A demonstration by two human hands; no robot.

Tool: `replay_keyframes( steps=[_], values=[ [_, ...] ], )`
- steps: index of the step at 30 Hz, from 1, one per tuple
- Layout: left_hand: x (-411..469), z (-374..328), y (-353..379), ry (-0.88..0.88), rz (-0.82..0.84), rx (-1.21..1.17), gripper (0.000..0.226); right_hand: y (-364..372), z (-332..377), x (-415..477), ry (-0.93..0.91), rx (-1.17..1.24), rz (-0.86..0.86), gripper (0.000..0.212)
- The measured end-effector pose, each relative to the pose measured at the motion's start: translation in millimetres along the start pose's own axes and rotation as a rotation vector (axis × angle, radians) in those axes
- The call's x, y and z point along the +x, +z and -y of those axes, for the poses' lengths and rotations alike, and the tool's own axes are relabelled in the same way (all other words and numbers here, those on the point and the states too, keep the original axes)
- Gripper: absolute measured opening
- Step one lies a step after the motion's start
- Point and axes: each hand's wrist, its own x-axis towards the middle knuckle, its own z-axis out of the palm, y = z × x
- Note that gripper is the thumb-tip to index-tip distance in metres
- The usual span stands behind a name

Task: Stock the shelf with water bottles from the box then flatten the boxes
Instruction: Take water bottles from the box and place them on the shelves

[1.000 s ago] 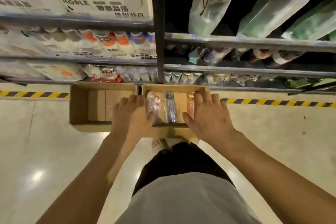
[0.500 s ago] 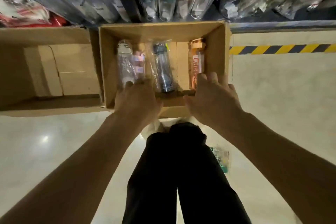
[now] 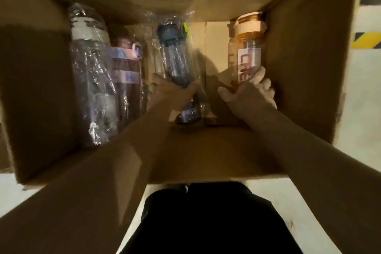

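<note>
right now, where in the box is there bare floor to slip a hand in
One bare strip of box floor lies between the blue-capped bottle and the orange bottle; the left grip and right grip flank its near end. The left side is crowded: white-capped bottle and pink bottle lie side by side.

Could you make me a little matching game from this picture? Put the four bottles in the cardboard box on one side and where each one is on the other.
Things:
1. clear plastic bottle with white band
2. pink-lidded bottle with purple label
3. blue-capped bottle in clear wrap
4. orange bottle with red lettering

Places:
A. gripped by the right hand
B. leftmost in the cardboard box, untouched
C. gripped by the left hand
D. second from left, untouched

Pairs: 1-B, 2-D, 3-C, 4-A.
</note>
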Motion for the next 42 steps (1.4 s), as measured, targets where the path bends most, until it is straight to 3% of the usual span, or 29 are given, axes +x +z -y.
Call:
replay_keyframes(
  steps=[4,7,12,18,20,23,27,30,32,35,42],
  values=[
    [30.6,-0.2,18.7,0.062,-0.118,-0.062,0.124,26.3,6.9,24.1,0.066,0.044,-0.122,0.127],
    [40.2,3.4,25.0,0.114,-0.170,-0.116,0.104,32.9,7.1,36.3,0.089,0.223,-0.110,0.119],
    [36.9,9.1,16.6,0.129,-0.122,-0.161,0.081,26.0,1.2,40.9,0.105,0.493,-0.067,0.094],
    [-21.4,12.5,-18.3,0.103,-0.068,-0.237,0.076,-5.6,-7.9,-15.7,0.011,0.501,0.035,0.086],
    [-55.5,10.6,-35.4,0.105,-0.091,-0.273,0.070,-25.3,-12.1,-49.0,-0.029,0.486,0.058,0.082],
    [-118.1,1.8,-66.6,0.128,-0.112,-0.342,0.067,-65.5,-16.8,-110.9,-0.111,0.685,0.036,0.067],
    [-216.6,-23.0,-121.1,0.245,-0.090,-0.341,0.065,-138.9,-14.9,-209.3,-0.175,0.794,0.000,0.066],
    [-306.2,-50.2,-170.6,0.324,-0.059,-0.344,0.070,-204.9,-16.0,-290.2,-0.419,0.813,-0.102,0.063],
    [-368.5,-72.3,-200.9,0.409,-0.037,-0.378,0.070,-247.9,-18.9,-342.6,-0.542,0.825,-0.119,0.075],
    [-463.1,-102.3,-248.1,0.453,0.039,-0.413,0.055,-310.6,-19.0,-424.4,-0.591,0.895,-0.149,0.058],
    [-636.6,-139.5,-356.3,0.762,-0.131,-0.394,0.063,-426.9,-22.7,-588.0,-0.709,0.860,-0.358,0.063]
  ],
)
